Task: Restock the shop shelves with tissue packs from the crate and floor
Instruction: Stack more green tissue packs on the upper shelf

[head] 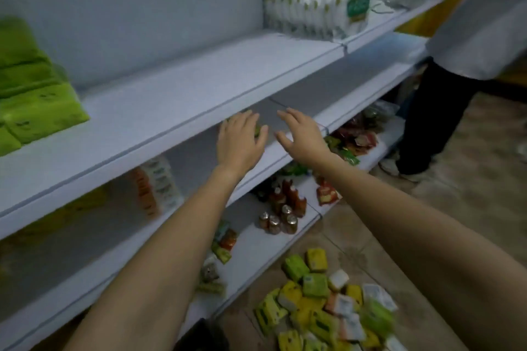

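The person is reaching both arms out to the middle shelf [336, 88]. The left hand [241, 138] is lying on a small green pack [258, 131] that is sitting on that shelf. Its fingers are looking almost straight, so it seems to be pushing the pack into place, not squeezing it. The right hand [299, 134] is hanging just beside it on the right, fingers spread wide and holding nothing.

Some of the job is looking done. Big green packs [37, 100] are sitting on the top shelf [176, 85] at the left, and white packs [310, 14] are standing on it far off to the right. The wide stretch between them is bare.

A lot is looking left to do. A pile of tissue packs [322, 302], yellow, green and white, is lying on the floor [470, 179], near and to the right. Small bottles [278, 219] are standing on the low shelf [256, 248]. Another person [467, 45] is standing far to the right.
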